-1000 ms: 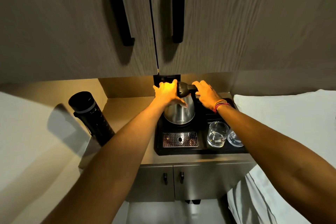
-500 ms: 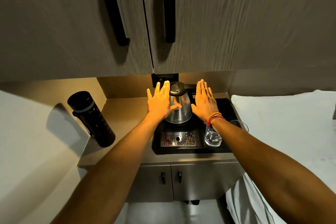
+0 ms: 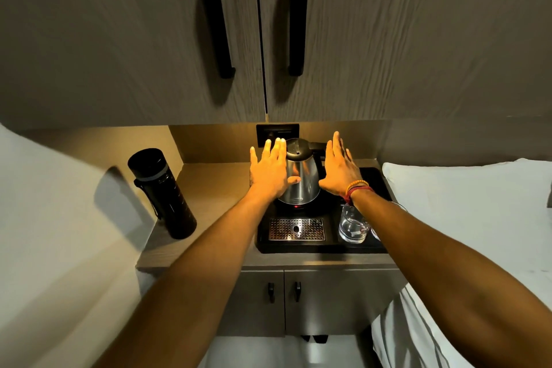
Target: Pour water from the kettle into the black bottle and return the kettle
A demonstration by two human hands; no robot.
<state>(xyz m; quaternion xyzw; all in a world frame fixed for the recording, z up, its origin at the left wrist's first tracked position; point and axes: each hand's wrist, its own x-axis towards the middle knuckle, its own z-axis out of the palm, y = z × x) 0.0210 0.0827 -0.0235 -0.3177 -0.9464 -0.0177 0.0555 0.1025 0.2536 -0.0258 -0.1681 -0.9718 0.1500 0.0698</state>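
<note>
A steel kettle [image 3: 301, 181] with a black lid and handle stands upright at the back of a black tray [image 3: 375, 178], a small red light at its base. My left hand [image 3: 270, 172] hovers flat just left of it, fingers spread, thumb in front of the kettle's body. On the other side my right hand [image 3: 340, 170] is flat and spread as well, apart from the kettle, with bracelets at the wrist. Neither holds anything. The black bottle [image 3: 162, 193], lid on, stands upright at the counter's left end.
The tray also carries a perforated metal drip grate [image 3: 296, 229] and two drinking glasses [image 3: 352, 224] under my right forearm. Cabinet doors with black handles [image 3: 215, 18] hang overhead. A white bed [image 3: 466, 206] borders the counter on the right, a white wall on the left.
A second ago both hands gripped the kettle's lid and handle. They have let go and now hover flat and spread on either side of it. The view has shifted slightly.
</note>
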